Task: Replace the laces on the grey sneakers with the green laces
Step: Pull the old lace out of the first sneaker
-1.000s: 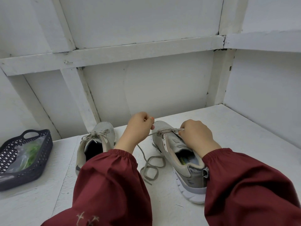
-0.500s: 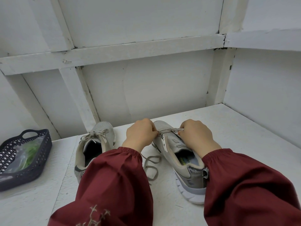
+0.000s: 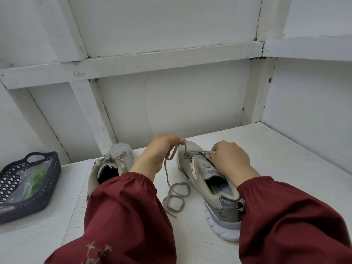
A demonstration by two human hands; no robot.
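Two grey sneakers stand on the white table. The right sneaker is mostly unlaced; its grey lace trails in loops on the table to its left. My left hand pinches a raised loop of that lace just above the toe-end eyelets. My right hand rests on the sneaker's tongue, fingers curled and pinching the lace at the right eyelets. The left sneaker is still tied with a grey bow. The green laces lie in a clear bag inside the dark basket.
White board walls close in behind and on the right. The basket sits at the table's left edge. My dark red sleeves cover the near part of the table.
My left hand dropped to the eyelets, then rose again, drawing a loop of grey lace up out of the right sneaker. The right hand stayed put.
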